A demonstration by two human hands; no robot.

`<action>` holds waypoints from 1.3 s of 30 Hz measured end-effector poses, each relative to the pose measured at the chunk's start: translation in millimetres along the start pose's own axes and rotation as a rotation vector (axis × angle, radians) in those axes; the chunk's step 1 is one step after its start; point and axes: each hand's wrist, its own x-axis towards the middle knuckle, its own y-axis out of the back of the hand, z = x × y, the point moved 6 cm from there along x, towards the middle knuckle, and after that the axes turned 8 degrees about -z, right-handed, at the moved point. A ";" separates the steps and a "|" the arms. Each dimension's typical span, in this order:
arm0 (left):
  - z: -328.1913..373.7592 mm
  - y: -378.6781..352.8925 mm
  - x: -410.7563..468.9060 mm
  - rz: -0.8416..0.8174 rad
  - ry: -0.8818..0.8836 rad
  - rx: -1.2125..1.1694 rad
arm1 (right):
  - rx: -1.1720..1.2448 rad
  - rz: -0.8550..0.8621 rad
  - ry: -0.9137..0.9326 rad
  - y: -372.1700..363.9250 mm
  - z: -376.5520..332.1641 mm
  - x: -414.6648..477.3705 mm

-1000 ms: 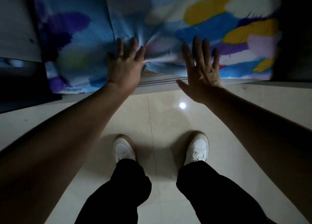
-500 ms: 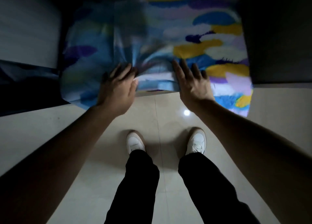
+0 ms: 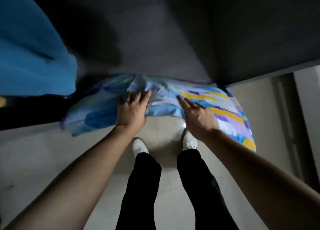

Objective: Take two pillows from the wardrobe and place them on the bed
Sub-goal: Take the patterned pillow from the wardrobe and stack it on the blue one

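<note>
A pillow (image 3: 223, 108) in a cover with blue, yellow and purple brush strokes sticks out of the dark wardrobe (image 3: 155, 39) over the floor. Its left part (image 3: 97, 112) is mostly blue, and I cannot tell whether that is a second pillow. My left hand (image 3: 132, 110) grips bunched cover at the near edge, left of the middle. My right hand (image 3: 199, 115) lies on the near edge to the right, fingers stretched over the cloth and thumb hidden beneath. The far side of the pillow is hidden in the wardrobe's shadow.
Blue fabric (image 3: 29, 56) hangs at the upper left beside the wardrobe opening. Beige floor tiles (image 3: 52, 160) lie below, with my white shoes (image 3: 138, 145) and black trousers at the centre. A pale door frame or panel (image 3: 308, 108) stands at the right.
The pillow has come farther out of the wardrobe toward me and lower. Both hands moved from pressing on its face to holding its near edge. My view tilted up.
</note>
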 end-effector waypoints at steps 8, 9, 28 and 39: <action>76.5 128.2 -114.4 -0.008 -0.220 0.074 | 0.008 0.072 -0.122 99.0 -9.2 -174.2; 95.6 149.8 -127.9 0.006 -0.277 0.098 | 0.018 0.092 -0.159 114.1 -4.9 -202.4; 523.4 368.2 -361.8 0.457 -0.861 0.168 | -0.038 0.677 -0.539 279.4 193.6 -660.7; 697.2 443.8 -334.5 0.632 -1.047 0.109 | -0.099 0.895 -0.763 355.1 324.5 -724.5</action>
